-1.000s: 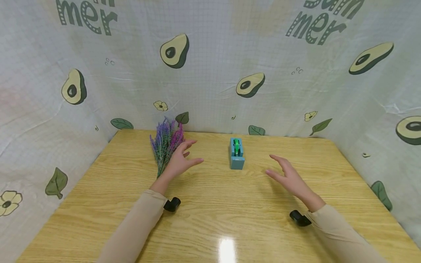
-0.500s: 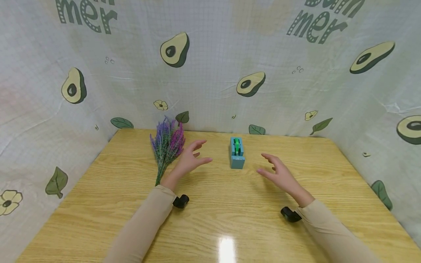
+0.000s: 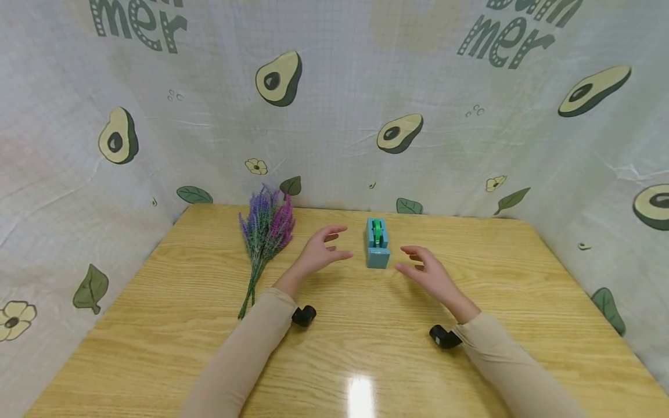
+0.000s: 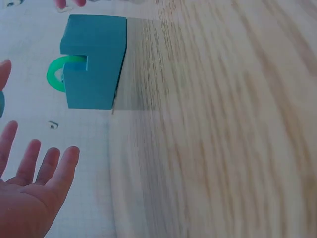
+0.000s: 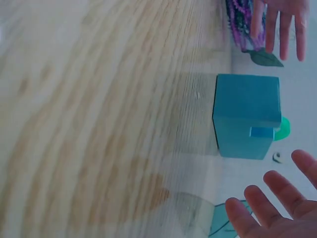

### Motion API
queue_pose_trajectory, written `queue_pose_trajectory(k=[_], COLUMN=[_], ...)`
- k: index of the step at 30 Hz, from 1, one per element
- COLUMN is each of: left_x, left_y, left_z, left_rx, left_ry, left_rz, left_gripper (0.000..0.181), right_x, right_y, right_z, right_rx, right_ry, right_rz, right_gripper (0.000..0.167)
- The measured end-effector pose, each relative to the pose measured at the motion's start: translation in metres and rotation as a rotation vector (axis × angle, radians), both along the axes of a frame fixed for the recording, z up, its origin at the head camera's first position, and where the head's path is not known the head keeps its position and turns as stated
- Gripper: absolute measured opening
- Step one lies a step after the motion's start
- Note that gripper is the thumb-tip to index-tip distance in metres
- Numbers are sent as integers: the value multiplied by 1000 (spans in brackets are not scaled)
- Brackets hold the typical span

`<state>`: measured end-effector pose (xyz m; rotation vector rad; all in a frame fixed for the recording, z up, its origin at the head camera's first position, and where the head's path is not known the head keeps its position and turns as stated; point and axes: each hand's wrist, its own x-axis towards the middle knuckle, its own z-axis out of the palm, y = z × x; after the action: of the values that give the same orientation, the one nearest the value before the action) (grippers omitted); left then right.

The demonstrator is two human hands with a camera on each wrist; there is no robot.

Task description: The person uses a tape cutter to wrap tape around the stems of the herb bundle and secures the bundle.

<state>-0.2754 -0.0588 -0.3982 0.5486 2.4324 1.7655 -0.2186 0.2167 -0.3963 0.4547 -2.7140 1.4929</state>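
Between the fingertips of the left hand (image 3: 320,251) and those of the right hand (image 3: 430,273) stands a blue desktop tape dispenser (image 3: 378,258) with a green tape roll (image 3: 377,231) in its slot. Neither set of fingers touches it; on each hand thumb and fingers are spread apart, slightly bent, with nothing between them.

The step in hand looks like a two-sided reach for the dispenser. To do it well, both palms should meet the long side walls together and low, thumbs on the nearer part and fingers further along, pressing evenly so that it neither skids nor twists. The roll sits exposed on top, so fingertips are best kept off it.

The dispenser's long axis runs away from the person, roughly square to the gap between the hands. Its plain block end faces the person, beside the thumbs; the roll end points away, beside the upper fingers. I cannot make out a cutting edge. Outside the left fingers, well apart, lies an artificial lavender bunch (image 3: 265,232).
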Motion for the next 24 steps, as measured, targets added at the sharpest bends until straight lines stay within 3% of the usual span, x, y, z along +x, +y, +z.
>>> queue_pose_trajectory(k=[14, 24], left_x=[-9, -15], left_y=[29, 50], left_z=[-6, -8], left_rx=[-38, -41], left_ry=[-99, -154], left_rz=[-60, -29], left_gripper=[56, 56], right_x=[-11, -22], right_y=[-20, -27], right_z=[-8, -10], right_rx=[-69, -91], right_ry=[-46, -111], right_rz=[-24, -34], right_gripper=[48, 47])
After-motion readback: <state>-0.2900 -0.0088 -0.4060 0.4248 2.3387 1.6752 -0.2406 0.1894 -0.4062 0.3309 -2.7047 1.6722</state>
